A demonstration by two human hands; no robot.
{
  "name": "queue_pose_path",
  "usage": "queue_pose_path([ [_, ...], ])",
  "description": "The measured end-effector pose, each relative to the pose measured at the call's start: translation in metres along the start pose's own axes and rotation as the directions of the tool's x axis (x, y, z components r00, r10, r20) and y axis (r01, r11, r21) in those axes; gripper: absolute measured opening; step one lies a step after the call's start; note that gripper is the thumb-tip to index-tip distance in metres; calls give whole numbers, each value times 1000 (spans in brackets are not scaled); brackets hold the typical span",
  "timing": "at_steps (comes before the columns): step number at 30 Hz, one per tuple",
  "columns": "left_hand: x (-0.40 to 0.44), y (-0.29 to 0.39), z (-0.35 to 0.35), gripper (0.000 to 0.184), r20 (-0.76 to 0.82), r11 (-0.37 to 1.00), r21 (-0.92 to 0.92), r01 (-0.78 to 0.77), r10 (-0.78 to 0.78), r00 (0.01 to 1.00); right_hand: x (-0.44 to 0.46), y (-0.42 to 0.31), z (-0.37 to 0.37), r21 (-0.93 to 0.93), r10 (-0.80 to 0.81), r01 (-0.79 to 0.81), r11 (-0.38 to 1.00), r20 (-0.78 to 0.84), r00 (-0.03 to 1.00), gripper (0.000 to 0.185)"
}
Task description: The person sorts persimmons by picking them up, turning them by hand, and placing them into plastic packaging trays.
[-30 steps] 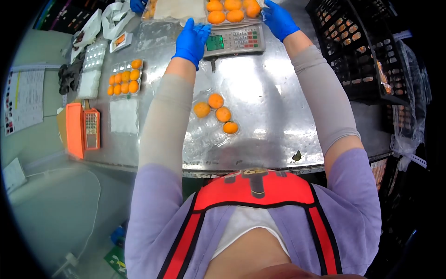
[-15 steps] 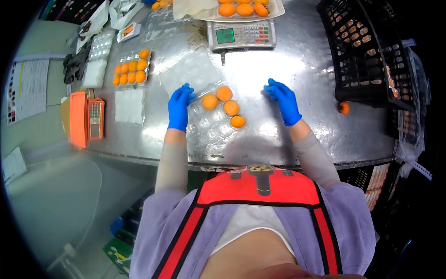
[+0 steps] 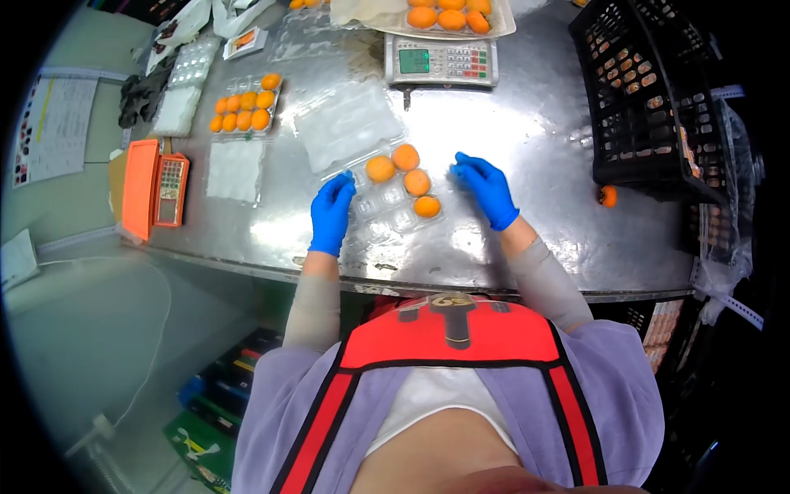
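An open clear plastic tray [image 3: 383, 203] with round cups lies on the metal table before me, its clear lid [image 3: 346, 128] folded out behind it. Several orange persimmons [image 3: 417, 183] sit in cups along its far and right sides; other cups hold nothing. My left hand [image 3: 332, 216], in a blue glove, has its fingers closed at the tray's left edge, pinching it. To the right of the tray, apart from it, my blue-gloved right hand [image 3: 487, 191] hovers with loosely bent fingers slightly apart and nothing in them.
Behind the tray a scale [image 3: 442, 62] bears another tray of persimmons [image 3: 450, 20]. A filled tray [image 3: 244, 107] and an orange-cased device [image 3: 155, 188] stand left. On the right are a black crate [image 3: 646, 156] and a loose persimmon [image 3: 607, 196].
My left hand has come nearer my body and against the tray's edge. My right hand has moved left, closer to the tray. The whole view has shifted slightly.
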State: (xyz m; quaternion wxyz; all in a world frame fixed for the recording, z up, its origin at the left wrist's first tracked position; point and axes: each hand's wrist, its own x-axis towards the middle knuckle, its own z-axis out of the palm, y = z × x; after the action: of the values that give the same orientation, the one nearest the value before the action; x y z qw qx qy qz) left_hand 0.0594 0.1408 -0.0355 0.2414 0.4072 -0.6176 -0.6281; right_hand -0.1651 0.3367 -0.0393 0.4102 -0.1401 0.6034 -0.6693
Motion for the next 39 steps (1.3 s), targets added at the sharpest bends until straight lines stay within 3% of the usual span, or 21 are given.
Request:
queue_pose_path([
  [2, -6, -1, -2, 29, 4, 999, 29, -25, 24, 1000, 20, -28, -7, -58, -66, 63, 996, -55, 996, 31],
  [3, -9, 1, -3, 29, -6, 999, 6, -33, 33, 999, 38, -38, -14, -219, -264, 244, 945, -67, 962, 27],
  [4, -12, 2, -3, 28, -17, 999, -17, -40, 40, 999, 55, -53, -15, -328, -428, 374, 868, -111, 897, 25],
  [7, -20, 6, -7, 27, -41, 996, -86, 8, -11, 999, 128, -85, -36, -546, -670, 497, 675, -171, 722, 29],
  [9, -24, 2, -10, 27, -55, 995, -95, -5, 0, 998, 155, -122, -36, -795, -804, 468, 387, -41, 594, 38],
  [10, -27, 0, -11, 27, -60, 995, -99, -17, 11, 998, 175, -128, -37, -791, -802, 476, 384, -31, 596, 38],
  [12, -34, 1, -15, 27, -88, 998, -69, -5, -1, 996, 200, -135, -30, -978, -879, 189, 84, 17, 477, 47],
  [13, -36, 2, -16, 27, -101, 999, -39, 3, -7, 995, 203, -138, -27, -977, -879, 198, 80, 24, 477, 47],
  [15, -38, -5, -21, 27, -117, 999, -53, 4, -10, 993, 209, -147, -23, -998, -710, 5, 67, -44, 702, 55],
  [19, -43, -9, -29, 28, -157, 997, -75, 10, -22, 987, 234, -140, -42, -999, -803, 24, 23, -4, 596, 56],
  [21, -46, -8, -30, 28, -167, 995, -101, 20, -37, 985, 245, -146, -55, -805, -437, 58, 590, -259, 861, 55],
  [24, -44, -10, -29, 28, -165, 993, -116, 22, -41, 985, 263, -139, -69, -741, -443, 75, 667, -313, 840, 52],
  [25, -44, -11, -29, 28, -156, 994, -105, 15, -32, 987, 245, -148, -57, -740, -440, 71, 669, -317, 840, 52],
  [27, -40, -12, -25, 29, -149, 995, -102, 13, -29, 988, 213, -167, -36, -919, -584, -70, 387, -304, 753, 45],
  [28, -39, -13, -23, 29, -148, 995, -101, 13, -28, 989, 217, -162, -44, -918, -582, -72, 390, -306, 754, 45],
  [30, -36, -9, -20, 30, -145, 997, -82, 8, -20, 989, 230, -143, -69, -996, -850, -37, 82, -89, 519, 41],
  [32, -36, -3, -20, 30, -139, 1000, 7, -11, 12, 990, 227, -138, -80, -988, -784, 80, 129, -53, 618, 36],
  [34, -35, -2, -17, 31, -149, 999, -23, -41, 37, 988, 215, -131, -80, -915, -878, 379, 137, 65, 474, 30],
  [35, -33, -6, -17, 31, -156, 999, -17, -39, 36, 987, 205, -123, -75, -912, -877, 385, 143, 64, 477, 30],
  [37, -29, -16, -15, 32, -139, 989, 99, -113, 127, 982, 163, -110, -53, -809, -903, 583, 77, 192, 385, 25],
  [39, -28, -8, -8, 32, -117, 973, 166, -163, 183, 976, 118, -84, -30, -714, -860, 670, 204, 195, 471, 33],
])
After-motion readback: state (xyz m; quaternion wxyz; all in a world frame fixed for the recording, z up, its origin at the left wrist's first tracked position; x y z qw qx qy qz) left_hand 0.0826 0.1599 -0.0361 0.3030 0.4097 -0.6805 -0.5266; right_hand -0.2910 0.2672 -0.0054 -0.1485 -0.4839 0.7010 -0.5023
